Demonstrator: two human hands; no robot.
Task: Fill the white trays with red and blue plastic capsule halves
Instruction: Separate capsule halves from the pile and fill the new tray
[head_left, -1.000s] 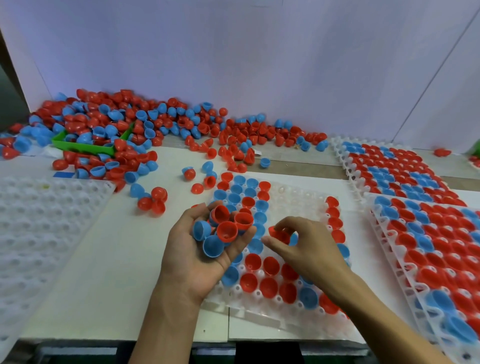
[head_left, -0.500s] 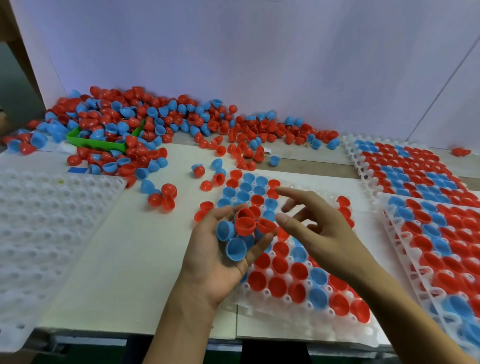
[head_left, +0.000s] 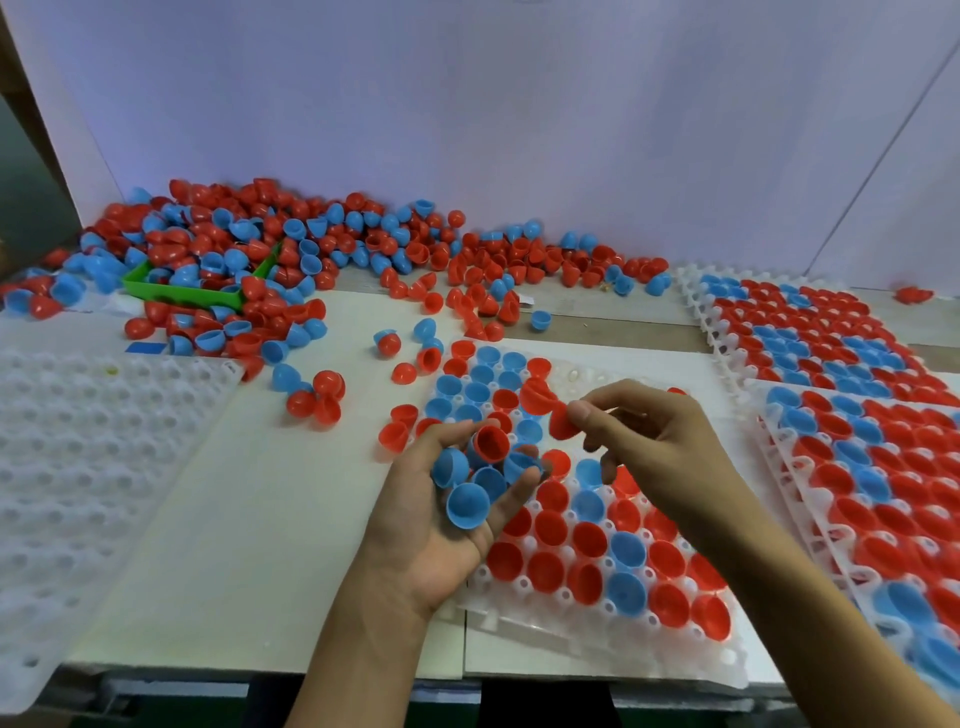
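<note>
Capsule half (head_left: 563, 427), red, was pinched betw. thumb & forefinger of the right hand (head_left: 657, 447); it hung over the middle tray (head_left: 613, 649), above the filled blue/red rows at its far-left part; whether it touched anything below couldn't be told. Empty pockets (head_left: 582, 376) lay beyond & slightly right of that hand, toward the far edge of the tray; right hand was plainly the nearer one to them. Half's dome seemed to face left/toward the viewer, open mouth away, but blur made this unsure; no long axis to speak of, it being a round cup; judged it needed turning mouth-up like the seated ones before dropping in.

Left hand (head_left: 441, 519) lay palm-up just left of the tray's near-left corner, fingers curled round a small stock (head_left: 480, 467): several blue halves + one red, mouth up; it served as the supply, close beside the right hand, not touching it.

Loose pile (head_left: 291, 244) sat well apart at the back of the desk (head_left: 234, 519).
</note>
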